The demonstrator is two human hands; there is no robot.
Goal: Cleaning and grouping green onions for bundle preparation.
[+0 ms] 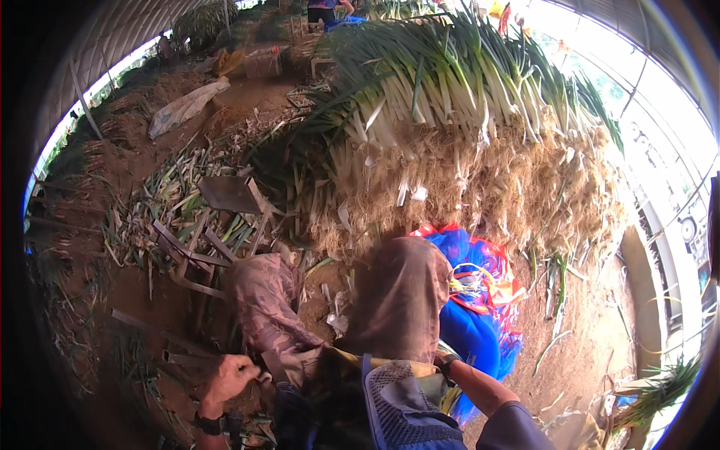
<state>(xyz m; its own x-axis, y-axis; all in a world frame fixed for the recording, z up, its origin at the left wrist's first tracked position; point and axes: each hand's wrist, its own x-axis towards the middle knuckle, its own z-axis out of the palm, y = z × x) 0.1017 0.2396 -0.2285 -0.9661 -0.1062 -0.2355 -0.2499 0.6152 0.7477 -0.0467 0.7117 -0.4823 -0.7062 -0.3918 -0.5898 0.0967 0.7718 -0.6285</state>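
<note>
My left hand [234, 375] is beside my left thigh, its fingers curled in toward the thumb. A small pale bit shows at the fingertips, too small to name. My right hand [440, 360] is down at my right hip, by the edge of the grey mesh-panelled vest [405, 401]. Its fingers are hidden by clothing, so what they touch cannot be seen. A bundle of blue and red netting [471, 330] lies against my right leg. In front of my knees a big heap of long green onions [457, 90] is stacked, roots [465, 187] toward me.
A metal stool-like frame [229, 195] stands ahead on the left, among scattered leaf trimmings [169, 202]. Farther off lie a pale sack [187, 107] and a crate-like box [263, 62]. Another person [322, 13] is at the far end. A low ledge [643, 292] runs along the right.
</note>
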